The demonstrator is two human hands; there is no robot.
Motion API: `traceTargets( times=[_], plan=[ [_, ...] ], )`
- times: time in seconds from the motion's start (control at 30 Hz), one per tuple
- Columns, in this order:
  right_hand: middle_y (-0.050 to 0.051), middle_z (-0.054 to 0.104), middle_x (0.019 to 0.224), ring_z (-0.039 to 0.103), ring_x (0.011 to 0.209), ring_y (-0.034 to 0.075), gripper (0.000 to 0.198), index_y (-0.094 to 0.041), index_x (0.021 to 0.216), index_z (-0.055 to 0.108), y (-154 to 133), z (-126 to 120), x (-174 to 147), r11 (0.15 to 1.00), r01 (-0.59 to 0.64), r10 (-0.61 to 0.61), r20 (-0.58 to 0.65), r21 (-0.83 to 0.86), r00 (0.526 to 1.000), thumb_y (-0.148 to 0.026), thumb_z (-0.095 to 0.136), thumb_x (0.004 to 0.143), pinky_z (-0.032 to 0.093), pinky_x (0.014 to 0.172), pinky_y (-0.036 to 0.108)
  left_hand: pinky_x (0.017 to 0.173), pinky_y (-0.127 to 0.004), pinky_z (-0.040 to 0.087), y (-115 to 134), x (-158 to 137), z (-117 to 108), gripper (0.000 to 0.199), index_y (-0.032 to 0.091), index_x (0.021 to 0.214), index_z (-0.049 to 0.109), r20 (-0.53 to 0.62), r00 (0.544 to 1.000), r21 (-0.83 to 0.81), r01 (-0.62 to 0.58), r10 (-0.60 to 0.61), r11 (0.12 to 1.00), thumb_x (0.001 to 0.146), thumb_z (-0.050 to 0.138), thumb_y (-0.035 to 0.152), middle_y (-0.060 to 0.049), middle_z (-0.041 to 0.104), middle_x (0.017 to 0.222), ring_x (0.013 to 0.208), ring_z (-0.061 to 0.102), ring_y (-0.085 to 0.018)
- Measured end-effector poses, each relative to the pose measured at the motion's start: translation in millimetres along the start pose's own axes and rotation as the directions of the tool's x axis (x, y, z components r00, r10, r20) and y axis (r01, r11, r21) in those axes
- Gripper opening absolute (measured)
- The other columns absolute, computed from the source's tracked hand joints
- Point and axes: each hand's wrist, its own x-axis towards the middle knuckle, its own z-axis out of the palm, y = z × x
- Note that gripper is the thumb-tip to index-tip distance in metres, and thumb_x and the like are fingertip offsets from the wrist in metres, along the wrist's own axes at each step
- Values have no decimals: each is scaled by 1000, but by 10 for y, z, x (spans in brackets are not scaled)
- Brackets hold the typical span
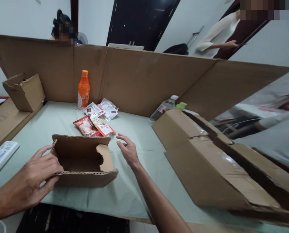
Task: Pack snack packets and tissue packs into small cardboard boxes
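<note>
An open-topped cardboard box (83, 179) sits on the cloth near the table's front edge, its visible inside bare. My left hand (39, 173) grips the box's left end, fingers over the top edge and thumb at the near side. Right of the box, my right hand (128, 149) hovers with fingers bent and apart, holding nothing. Just beyond its fingertips lie an orange-and-white sachet (103, 127) and a red food packet (86, 125), partly overlapping. Silvery-white pouches, one in front (93, 110) and one behind (108, 110), lie farther back.
An orange drink bottle (83, 90) stands against the cardboard partition (144, 81). A clear bottle (165, 106) leans behind large cardboard boxes (198, 161) at right. At left are a small carton (25, 92) and a white device (4, 157). People are beyond the partition and at right.
</note>
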Motion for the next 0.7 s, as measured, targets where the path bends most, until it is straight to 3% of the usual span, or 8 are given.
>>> traceTargets(
  times=[0.07,0.23,0.3,0.4,0.53,0.7],
  plan=[
    [15,63,144,56,134,31,37,-22,115,74,-59,99,99,997,40,-36,60,-67,998,-31,59,82,56,95,46,123,-44,35,-2,-6,1,25,25,101,68,-3,1000,10,4,-4,1000,89,54,9,2,72,89,87,69,-16],
    [13,48,160,38,149,36,69,-26,139,64,-123,458,409,973,56,-17,173,-222,985,-16,73,71,34,117,56,128,-42,30,-13,-61,77,26,26,101,64,-39,998,-27,53,-54,998,86,55,8,2,72,95,104,69,-17],
    [13,48,160,37,149,38,68,-26,136,65,-111,576,525,967,30,19,191,-252,981,-14,74,70,31,117,59,129,-41,29,-18,-81,123,27,26,101,64,-58,996,-57,64,-67,996,84,55,7,2,72,95,105,69,-17],
    [12,58,151,45,143,37,58,-26,126,71,-59,634,677,973,-14,57,181,-231,982,-13,70,70,32,118,58,129,-41,28,-32,-108,164,27,26,100,62,-63,995,-90,67,-73,994,84,54,7,3,72,93,106,68,-18],
    [9,71,132,60,127,32,42,-23,121,72,32,398,757,993,-89,94,73,-74,993,-29,61,81,43,112,50,130,-43,26,-62,-142,161,26,26,102,61,-39,996,-96,71,-75,993,85,54,7,2,72,96,109,67,-18],
    [6,77,91,71,83,26,48,-18,106,72,64,-233,460,962,-159,172,-40,224,984,-55,64,77,60,76,41,129,-38,26,-104,-127,164,27,27,104,62,-67,997,-99,29,-36,995,86,55,9,3,72,97,110,67,-17]
  ],
)
